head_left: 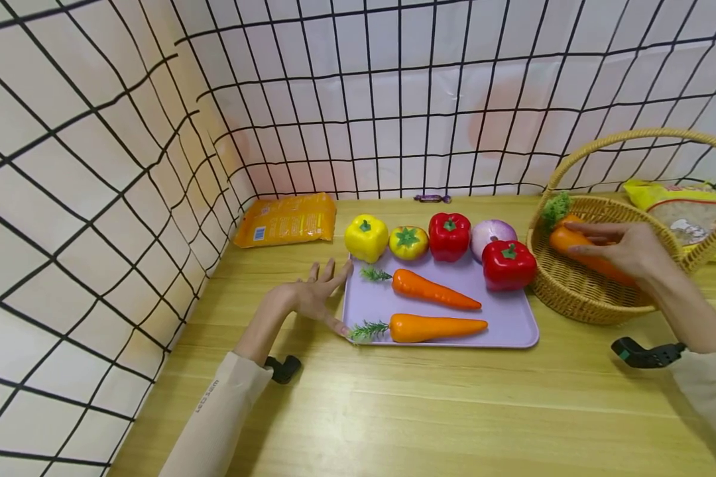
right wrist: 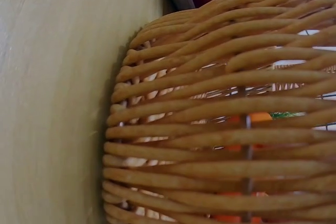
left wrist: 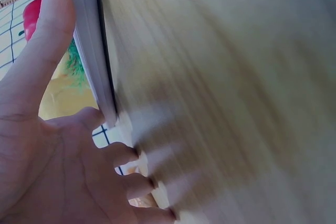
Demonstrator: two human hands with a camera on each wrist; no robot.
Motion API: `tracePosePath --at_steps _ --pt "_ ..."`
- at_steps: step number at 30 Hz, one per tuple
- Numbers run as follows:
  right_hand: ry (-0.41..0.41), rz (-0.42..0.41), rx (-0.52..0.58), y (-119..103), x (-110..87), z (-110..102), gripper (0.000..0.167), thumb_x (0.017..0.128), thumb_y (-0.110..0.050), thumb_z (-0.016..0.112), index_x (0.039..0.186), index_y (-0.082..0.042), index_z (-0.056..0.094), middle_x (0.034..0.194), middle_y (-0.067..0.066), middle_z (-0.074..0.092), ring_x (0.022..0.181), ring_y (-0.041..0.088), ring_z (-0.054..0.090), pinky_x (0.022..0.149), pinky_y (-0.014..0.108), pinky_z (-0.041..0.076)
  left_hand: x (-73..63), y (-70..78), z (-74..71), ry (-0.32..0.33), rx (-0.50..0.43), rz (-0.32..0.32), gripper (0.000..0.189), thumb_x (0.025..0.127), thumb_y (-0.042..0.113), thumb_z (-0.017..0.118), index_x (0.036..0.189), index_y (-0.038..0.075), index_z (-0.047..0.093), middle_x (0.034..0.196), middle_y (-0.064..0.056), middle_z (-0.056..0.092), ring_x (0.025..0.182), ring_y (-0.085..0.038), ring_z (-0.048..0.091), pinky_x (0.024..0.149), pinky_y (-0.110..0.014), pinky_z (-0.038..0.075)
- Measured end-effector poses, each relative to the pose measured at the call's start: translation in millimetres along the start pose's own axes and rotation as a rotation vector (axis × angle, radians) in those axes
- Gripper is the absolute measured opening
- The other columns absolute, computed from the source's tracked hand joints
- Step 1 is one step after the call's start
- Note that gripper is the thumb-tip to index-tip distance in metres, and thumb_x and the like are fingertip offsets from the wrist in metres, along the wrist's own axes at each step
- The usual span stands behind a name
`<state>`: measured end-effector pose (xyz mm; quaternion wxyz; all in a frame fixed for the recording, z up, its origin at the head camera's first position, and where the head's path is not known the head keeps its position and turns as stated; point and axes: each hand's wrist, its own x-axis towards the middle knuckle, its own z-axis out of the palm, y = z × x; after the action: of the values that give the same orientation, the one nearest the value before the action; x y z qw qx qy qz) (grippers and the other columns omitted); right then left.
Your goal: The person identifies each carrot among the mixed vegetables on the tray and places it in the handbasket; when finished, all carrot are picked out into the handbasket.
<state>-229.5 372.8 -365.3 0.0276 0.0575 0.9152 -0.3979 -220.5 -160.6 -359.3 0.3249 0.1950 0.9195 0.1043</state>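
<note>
My right hand [head_left: 629,248] reaches into a wicker basket [head_left: 573,301] and grips an orange carrot [head_left: 565,237] with a leafy green top. In the right wrist view, the basket's woven side [right wrist: 220,140] hides that hand; bits of orange show through the gaps. My left hand [head_left: 315,297] spreads its fingers at the left edge of a lilac tray [head_left: 507,321], thumb at the near corner. The left wrist view shows its thumb [left wrist: 50,40] against the tray's rim [left wrist: 94,51]. Two carrots lie on the tray, one farther back [head_left: 432,289] and one nearer [head_left: 438,328].
Along the tray's far side sit a yellow pepper [head_left: 366,238], a yellow tomato [head_left: 408,243], a red pepper [head_left: 449,237], a purple onion [head_left: 490,233] and another red pepper [head_left: 509,266]. An orange packet [head_left: 289,222] lies back left. A yellow bag [head_left: 686,212] stands behind the basket.
</note>
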Motion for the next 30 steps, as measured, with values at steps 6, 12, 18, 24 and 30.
tracePosePath --at_steps 6,12,18,24,30 --pt "0.018 -0.043 -0.018 0.9 -0.6 2.2 0.063 0.084 -0.053 0.083 0.139 -0.029 0.063 0.099 -0.033 0.070 0.093 -0.018 0.046 0.075 0.011 0.040 -0.5 1.0 0.1 0.001 0.001 -0.005 0.132 0.084 0.055 0.081 0.164 0.024 -0.019 0.168 -0.019 -0.029 0.155 -0.048 -0.025 0.124 -0.075 0.000" --pt "0.051 -0.090 -0.106 1.3 0.7 7.3 0.068 0.086 -0.051 0.082 0.140 -0.014 0.062 0.131 0.025 0.069 0.086 -0.023 0.044 0.078 0.021 0.039 0.1 0.3 0.9 0.009 0.007 -0.001 0.132 0.084 0.055 0.081 0.164 0.023 -0.019 0.169 -0.020 -0.028 0.155 -0.049 -0.023 0.124 -0.075 0.001" --pt "0.050 -0.101 -0.136 2.1 0.9 8.8 0.069 0.087 -0.050 0.082 0.138 -0.008 0.063 0.130 0.029 0.067 0.104 0.006 0.056 0.075 0.018 0.039 0.6 -0.3 1.4 0.009 0.005 0.003 0.132 0.084 0.055 0.081 0.164 0.023 -0.019 0.169 -0.021 -0.028 0.155 -0.049 -0.024 0.124 -0.075 0.001" --pt "0.047 -0.085 -0.144 0.6 0.2 9.1 0.070 0.084 -0.049 0.084 0.137 -0.008 0.063 0.133 0.030 0.063 0.127 0.049 0.052 0.082 0.029 0.037 1.4 -0.8 1.8 0.010 0.012 0.005 0.132 0.085 0.056 0.081 0.164 0.023 -0.019 0.169 -0.020 -0.027 0.155 -0.049 -0.023 0.124 -0.075 0.002" --pt "0.065 -0.111 -0.171 0.0 -0.2 9.8 0.067 0.084 -0.048 0.085 0.134 -0.008 0.067 0.126 0.027 0.069 0.117 0.031 0.060 0.079 0.025 0.038 0.9 -0.5 1.5 0.007 0.017 0.002 0.132 0.084 0.056 0.080 0.164 0.024 -0.019 0.169 -0.020 -0.028 0.155 -0.049 -0.023 0.124 -0.075 0.002"
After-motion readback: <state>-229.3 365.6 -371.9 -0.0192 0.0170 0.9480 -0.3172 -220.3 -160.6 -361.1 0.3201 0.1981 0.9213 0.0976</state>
